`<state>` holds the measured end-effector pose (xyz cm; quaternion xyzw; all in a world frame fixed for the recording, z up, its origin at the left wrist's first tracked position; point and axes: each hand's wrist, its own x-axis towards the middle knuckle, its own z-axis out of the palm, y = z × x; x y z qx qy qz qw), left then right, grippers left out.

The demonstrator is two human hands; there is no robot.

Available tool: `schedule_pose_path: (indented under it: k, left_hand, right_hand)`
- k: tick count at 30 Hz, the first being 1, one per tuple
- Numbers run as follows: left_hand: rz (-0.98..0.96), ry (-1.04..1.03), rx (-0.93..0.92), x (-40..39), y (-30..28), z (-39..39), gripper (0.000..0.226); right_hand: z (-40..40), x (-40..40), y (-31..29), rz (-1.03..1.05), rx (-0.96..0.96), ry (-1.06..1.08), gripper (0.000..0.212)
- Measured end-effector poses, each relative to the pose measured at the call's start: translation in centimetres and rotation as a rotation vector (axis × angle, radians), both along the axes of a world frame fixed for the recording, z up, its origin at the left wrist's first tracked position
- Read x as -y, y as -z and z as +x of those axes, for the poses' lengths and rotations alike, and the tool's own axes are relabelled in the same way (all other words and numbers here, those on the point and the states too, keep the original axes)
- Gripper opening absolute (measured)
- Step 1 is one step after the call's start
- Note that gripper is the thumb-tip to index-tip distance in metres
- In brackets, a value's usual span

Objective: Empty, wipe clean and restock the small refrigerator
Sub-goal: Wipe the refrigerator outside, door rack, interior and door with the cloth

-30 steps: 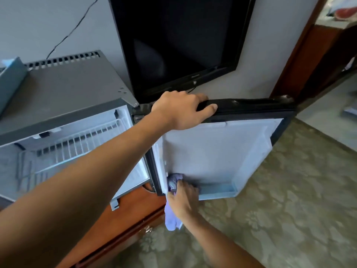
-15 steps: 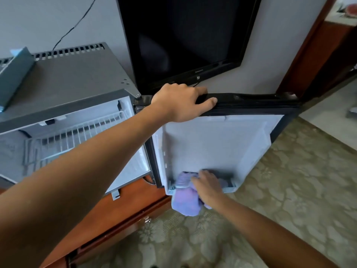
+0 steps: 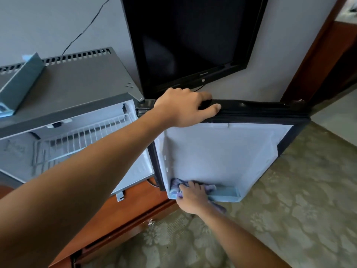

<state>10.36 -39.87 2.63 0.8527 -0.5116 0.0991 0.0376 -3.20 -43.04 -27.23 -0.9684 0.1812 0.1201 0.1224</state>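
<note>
The small grey refrigerator (image 3: 81, 88) stands open, with a white wire shelf (image 3: 81, 138) inside and nothing on it. Its door (image 3: 218, 151) is swung wide to the right, white inner lining facing me. My left hand (image 3: 185, 108) grips the door's black top edge, fingers curled over it. My right hand (image 3: 193, 197) holds a purple cloth (image 3: 176, 187) pressed into the left end of the low shelf (image 3: 226, 192) at the door's bottom. A tail of the cloth hangs below my wrist.
A grey-blue box (image 3: 19, 88) lies on the refrigerator's top at the left. A black television (image 3: 193, 39) hangs on the wall behind the door. The refrigerator sits on a brown wooden cabinet (image 3: 119, 217). Patterned green carpet (image 3: 289, 209) covers the floor; a doorway (image 3: 328, 55) opens at the right.
My right hand slid the purple cloth along the door's bottom shelf, rightward and then back to its left end. My left hand kept its grip on the door top.
</note>
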Motion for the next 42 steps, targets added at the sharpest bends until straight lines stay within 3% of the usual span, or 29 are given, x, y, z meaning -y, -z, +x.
schedule_pose_path:
  k: [4, 6, 10, 14, 18, 22, 25, 27, 29, 33, 36, 38, 40, 42]
  left_hand:
    - [0.007, -0.029, -0.039, 0.0, -0.4, -0.4, 0.062]
    - [-0.004, -0.045, -0.038, 0.0, -0.5, -0.5, 0.063]
    - [-0.002, -0.043, -0.051, -0.6, -0.5, -0.2, 0.065]
    - [0.019, -0.053, -0.076, -0.6, -0.8, -0.6, 0.069]
    - [0.020, -0.042, -0.092, -0.9, -0.7, -0.5, 0.070]
    - [0.007, -0.027, -0.090, -0.8, -0.7, -0.5, 0.067]
    - [-0.018, -0.011, -0.112, -0.5, -1.0, -0.6, 0.058]
    - [-0.029, -0.015, -0.123, -0.4, -1.2, -0.7, 0.056]
    - [-0.039, -0.019, -0.114, -0.4, -1.1, -0.6, 0.056]
    - [-0.039, -0.024, -0.110, -0.5, -0.9, -0.5, 0.057]
    - [-0.048, -0.055, -0.091, 0.0, -0.8, -0.2, 0.061]
    - [-0.045, -0.056, -0.080, 0.3, -0.8, 0.1, 0.061]
    - [-0.044, -0.048, -0.082, 0.3, -0.6, 0.2, 0.061]
    - [-0.043, -0.045, -0.077, 0.2, -0.5, 0.4, 0.062]
  right_hand:
    - [-0.3, 0.2, 3.3, -0.056, 0.026, -0.098, 0.024]
    - [-1.3, 2.7, 4.0, -0.155, -0.001, -0.142, 0.030]
    - [-2.7, 6.1, -1.5, -0.162, -0.114, -0.048, 0.041]
    - [-5.6, 9.0, -2.1, -0.267, -0.210, 0.073, 0.039]
    - [-6.6, 7.7, -3.3, -0.095, -0.127, 0.198, 0.037]
    - [-9.6, 6.8, -8.7, -0.049, 0.125, 0.334, 0.035]
    - [-11.8, 6.0, -12.9, -0.108, 0.718, 0.489, 0.047]
    - [-11.2, 5.9, -15.3, -0.264, 1.124, 0.524, 0.053]
    - [-8.6, 6.3, -16.8, -0.427, 1.278, 0.513, 0.059]
    - [-2.3, 8.0, -12.9, -0.566, 1.122, 0.617, 0.062]
    - [-1.7, 7.9, -5.2, -0.557, 0.901, 0.609, 0.042]
    - [-2.9, 6.9, 0.0, -0.419, 0.722, 0.608, 0.039]
    - [-4.0, 5.3, 3.6, -0.154, 0.501, 0.649, 0.049]
    - [-3.4, 4.7, 3.8, 0.101, 0.360, 0.702, 0.050]
